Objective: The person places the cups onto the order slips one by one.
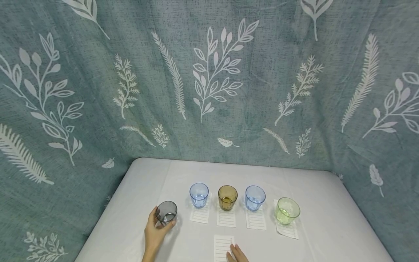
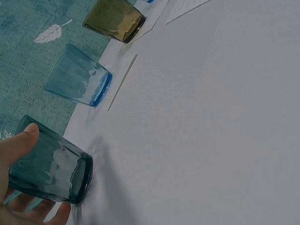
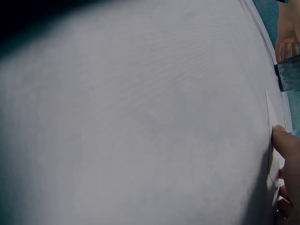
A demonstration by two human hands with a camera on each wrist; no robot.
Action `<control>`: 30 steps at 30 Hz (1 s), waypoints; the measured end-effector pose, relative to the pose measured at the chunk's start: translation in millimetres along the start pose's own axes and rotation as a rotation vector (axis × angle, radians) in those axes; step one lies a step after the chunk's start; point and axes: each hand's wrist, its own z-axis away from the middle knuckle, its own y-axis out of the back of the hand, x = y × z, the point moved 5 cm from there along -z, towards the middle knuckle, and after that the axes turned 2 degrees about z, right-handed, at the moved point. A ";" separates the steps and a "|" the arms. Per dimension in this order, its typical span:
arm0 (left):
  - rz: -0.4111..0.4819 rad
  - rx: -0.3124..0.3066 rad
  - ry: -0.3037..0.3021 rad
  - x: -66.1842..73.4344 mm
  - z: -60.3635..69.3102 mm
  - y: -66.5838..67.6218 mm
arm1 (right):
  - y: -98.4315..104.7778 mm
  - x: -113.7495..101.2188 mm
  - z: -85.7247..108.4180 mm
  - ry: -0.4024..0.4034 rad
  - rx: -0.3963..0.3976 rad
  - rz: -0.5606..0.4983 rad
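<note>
My left hand (image 1: 155, 233) grips a grey drinking glass (image 1: 166, 213) on the left of the table, thumb on one side and fingers round the other. In the left wrist view the glass (image 2: 54, 164) is upright relative to the tabletop; whether its base touches the cloth I cannot tell. My right hand (image 1: 238, 254) is at the front, its fingers at the right edge of a lined paper slip (image 1: 223, 247). In the right wrist view the thumb of the right hand (image 3: 289, 164) lies by the paper's edge, and the other fingers are partly hidden.
A row of glasses stands behind: a blue glass (image 1: 199, 196), an amber glass (image 1: 227, 198), another blue glass (image 1: 254, 199) and a green glass (image 1: 287, 211). Lined slips lie under or before them. The table (image 1: 327, 218) has a white cover; a patterned curtain (image 1: 209, 138) surrounds it.
</note>
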 end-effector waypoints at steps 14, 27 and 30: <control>0.059 0.029 -0.003 4.9 4.4 4.1 | -14.7 12.4 8.6 0.116 0.078 -0.047; 0.095 -0.083 -0.092 41.6 13.1 0.3 | -16.7 15.5 10.6 0.099 0.038 -0.065; 0.105 -0.109 -0.117 48.2 16.2 -3.3 | -16.3 15.5 10.3 0.093 0.043 -0.068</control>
